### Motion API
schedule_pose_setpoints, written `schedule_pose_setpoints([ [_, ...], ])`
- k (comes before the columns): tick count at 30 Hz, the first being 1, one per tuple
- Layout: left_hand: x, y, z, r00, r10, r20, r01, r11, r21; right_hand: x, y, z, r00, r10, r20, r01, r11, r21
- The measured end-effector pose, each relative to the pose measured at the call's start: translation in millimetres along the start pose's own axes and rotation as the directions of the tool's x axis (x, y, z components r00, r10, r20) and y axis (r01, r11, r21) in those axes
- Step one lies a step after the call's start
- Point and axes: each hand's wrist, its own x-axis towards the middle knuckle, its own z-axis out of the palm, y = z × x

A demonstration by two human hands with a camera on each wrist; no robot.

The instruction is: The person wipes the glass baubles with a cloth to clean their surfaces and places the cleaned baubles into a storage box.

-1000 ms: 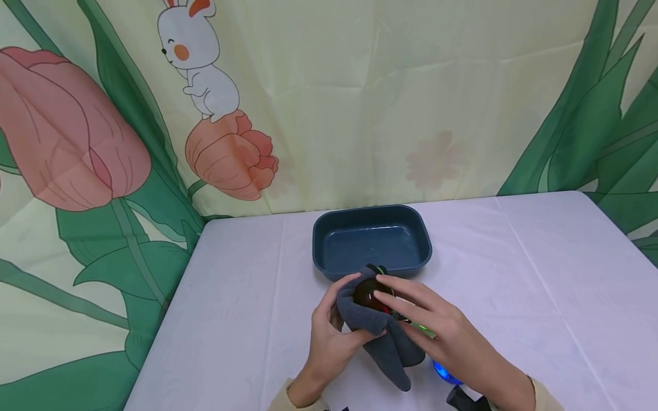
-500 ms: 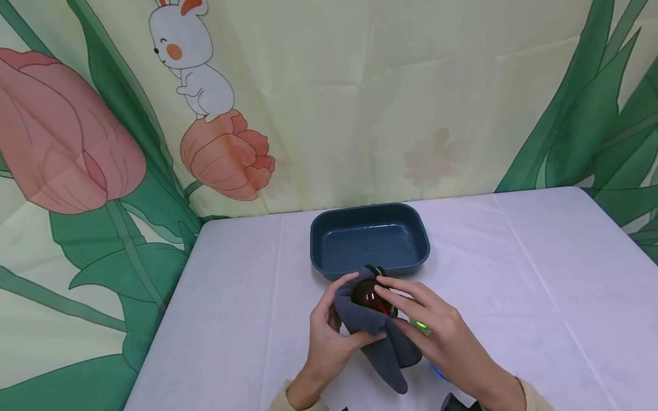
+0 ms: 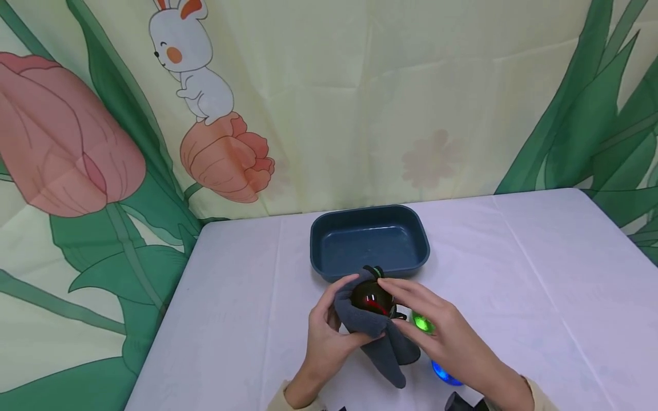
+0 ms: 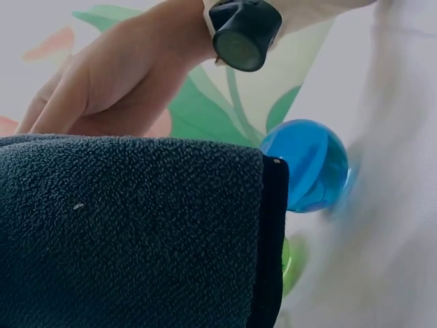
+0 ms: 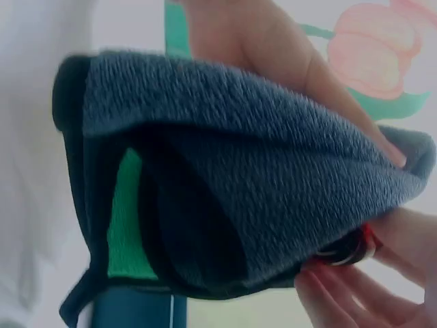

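From my head, my left hand [image 3: 330,341] grips a folded grey-blue cloth [image 3: 360,319], thumb on the near side and fingers round the far one, with a dark red ball [image 3: 367,297] nestled in the fold. My right hand [image 3: 439,319] pinches the ball from the right between thumb and fingers. I take this for the rubbing step, cloth against ball; the next move calls for a firm left hold while my right fingers turn the ball to another side. The blue tub [image 3: 370,245] stands just beyond, its near rim partly behind the cloth. The green ball [image 3: 424,323] and blue ball [image 3: 445,374] sit close by my right hand, so room is tight there, while the white table [image 3: 247,314] stretches wide to my left. From my left wrist, the cloth's dark-bound edge fills much of the view, the blue ball showing past it and the red one hidden. From my right wrist, the red ball peeks out by fingertips at the cloth's edge; the loose flaps could brush the other balls if lowered.
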Motion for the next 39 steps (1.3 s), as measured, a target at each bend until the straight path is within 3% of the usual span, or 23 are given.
schedule_pose_setpoints([
  [3, 0.2, -0.7, 0.2, 1.0, 0.016, 0.007, -0.016, 1.0, -0.005, 1, 1, -2, 0.993, -0.116, -0.029, 0.115, 0.993, -0.038],
  [8, 0.9, -1.1, 0.7, 1.0, 0.025, 0.003, -0.025, 1.0, -0.014, 4, 3, -5, 0.94, -0.341, -0.012, 0.337, 0.933, -0.127],
  [12, 1.4, -1.8, 2.9, 1.0, 0.004, -0.001, -0.004, 1.0, -0.024, 4, 6, -5, 0.926, -0.377, -0.005, 0.37, 0.912, -0.18],
  [18, 1.2, 1.5, 4.5, 0.99, -0.14, -0.023, 0.139, 0.99, -0.029, 2, 12, 0, 0.904, -0.424, -0.05, 0.406, 0.89, -0.208],
  [21, 1.7, 2.9, 4.5, 0.986, -0.163, -0.024, 0.163, 0.986, -0.026, 2, 13, 1, 0.906, -0.418, -0.067, 0.398, 0.894, -0.206],
  [23, 1.4, 2.8, 4.4, 0.986, -0.165, -0.024, 0.164, 0.986, -0.022, 1, 14, 2, 0.919, -0.388, -0.071, 0.37, 0.91, -0.189],
  [27, 0.2, 2.6, 4.2, 0.986, -0.166, -0.023, 0.166, 0.986, -0.012, -1, 13, 2, 0.963, -0.257, -0.075, 0.246, 0.961, -0.129],
  [30, 0.4, 2.6, 4.1, 0.987, -0.158, -0.018, 0.158, 0.987, -0.005, -2, 12, 3, 0.983, -0.155, -0.094, 0.149, 0.987, -0.065],
  [34, 0.6, 2.7, 3.7, 0.989, -0.145, -0.013, 0.145, 0.989, -0.005, -2, 12, 3, 0.992, -0.09, -0.093, 0.088, 0.996, -0.019],
  [39, 0.7, 2.6, 2.6, 0.993, -0.113, -0.02, 0.113, 0.994, -0.004, 1, 11, -1, 0.994, -0.101, -0.04, 0.099, 0.994, -0.047],
])
